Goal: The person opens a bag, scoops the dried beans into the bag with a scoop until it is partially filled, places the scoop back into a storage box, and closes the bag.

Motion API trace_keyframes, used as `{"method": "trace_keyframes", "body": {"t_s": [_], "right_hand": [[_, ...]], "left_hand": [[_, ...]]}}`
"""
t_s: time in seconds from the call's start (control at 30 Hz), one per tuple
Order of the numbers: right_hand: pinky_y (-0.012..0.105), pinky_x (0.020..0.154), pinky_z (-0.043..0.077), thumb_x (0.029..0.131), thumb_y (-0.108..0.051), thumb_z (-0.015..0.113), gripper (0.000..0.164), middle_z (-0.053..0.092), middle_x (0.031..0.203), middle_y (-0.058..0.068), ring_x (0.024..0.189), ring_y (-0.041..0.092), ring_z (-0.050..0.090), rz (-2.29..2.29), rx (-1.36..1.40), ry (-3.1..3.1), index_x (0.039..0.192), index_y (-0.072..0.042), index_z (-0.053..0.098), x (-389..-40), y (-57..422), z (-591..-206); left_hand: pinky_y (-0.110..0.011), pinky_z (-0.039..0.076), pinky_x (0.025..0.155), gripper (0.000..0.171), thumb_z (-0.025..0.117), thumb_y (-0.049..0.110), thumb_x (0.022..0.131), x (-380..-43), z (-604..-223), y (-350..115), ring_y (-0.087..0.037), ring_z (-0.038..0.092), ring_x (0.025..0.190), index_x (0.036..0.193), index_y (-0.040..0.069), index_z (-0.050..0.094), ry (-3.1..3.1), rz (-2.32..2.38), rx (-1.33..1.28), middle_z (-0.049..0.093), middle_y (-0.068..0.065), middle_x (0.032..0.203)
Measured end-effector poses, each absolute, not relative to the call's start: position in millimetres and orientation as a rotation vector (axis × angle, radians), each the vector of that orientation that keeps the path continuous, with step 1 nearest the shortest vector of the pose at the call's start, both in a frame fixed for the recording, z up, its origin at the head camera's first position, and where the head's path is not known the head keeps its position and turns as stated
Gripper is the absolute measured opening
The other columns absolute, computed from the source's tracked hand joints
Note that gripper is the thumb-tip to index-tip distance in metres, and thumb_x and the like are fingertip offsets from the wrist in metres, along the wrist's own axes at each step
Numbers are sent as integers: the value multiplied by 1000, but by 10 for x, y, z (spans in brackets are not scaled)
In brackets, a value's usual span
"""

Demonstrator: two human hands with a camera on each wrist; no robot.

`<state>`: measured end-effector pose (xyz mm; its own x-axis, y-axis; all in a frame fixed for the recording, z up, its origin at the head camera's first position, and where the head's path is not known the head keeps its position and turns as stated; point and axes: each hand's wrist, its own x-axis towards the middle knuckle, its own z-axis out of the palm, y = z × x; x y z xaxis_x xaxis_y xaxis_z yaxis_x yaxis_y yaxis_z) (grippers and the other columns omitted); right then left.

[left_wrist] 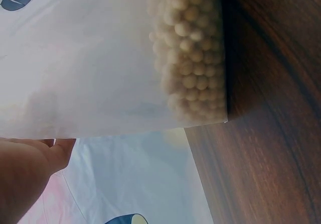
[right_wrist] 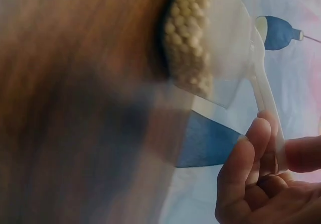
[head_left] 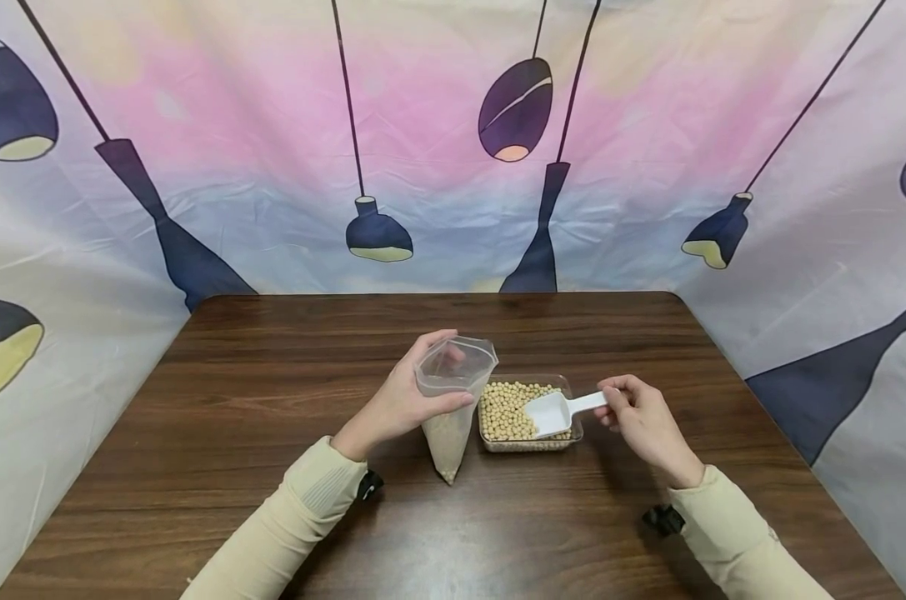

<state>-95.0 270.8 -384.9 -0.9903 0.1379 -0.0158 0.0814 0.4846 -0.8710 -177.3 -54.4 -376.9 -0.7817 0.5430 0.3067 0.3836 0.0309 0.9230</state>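
White scoop (head_left: 550,414) pinched in the right hand (head_left: 645,421) is at the beans (head_left: 507,410) in the clear box (head_left: 565,387) on the desk (head_left: 528,533), left hand (head_left: 400,402) holding the bag (head_left: 448,443) beside it, so I think I'm scooping, and the next move needs a level lift.

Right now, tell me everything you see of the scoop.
The scoop is white, apparently plastic: a broad pan on a slim handle. The right hand pinches the handle's end. The pan, seemingly empty, points left over the beans in the box; the handle reaches past the box's right side. Whether the lip touches beans is unclear.
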Motion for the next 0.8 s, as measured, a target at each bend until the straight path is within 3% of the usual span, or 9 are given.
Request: {"method": "trace_keyframes", "body": {"t_s": [0.17,0.8], "right_hand": [[28,63,51,104,-11,44,29,65,79,8,69,13,60,1752,-323,-2584,119,13,50,-988,2688,-3943],[25,62,51,104,-9,41,30,63,80,7,68,13,59,1915,-368,-2502,122,14,47,-998,2687,-4076]], "left_hand": [[-32,45,95,76,79,3,80,-1771,-3768,-537,-26,52,118,143,17,39,2149,1868,976,55,-12,124],[-30,45,95,76,79,1,80,-1777,-3772,-518,-26,52,118,143,16,39,2144,1873,975,55,-13,124]]}}
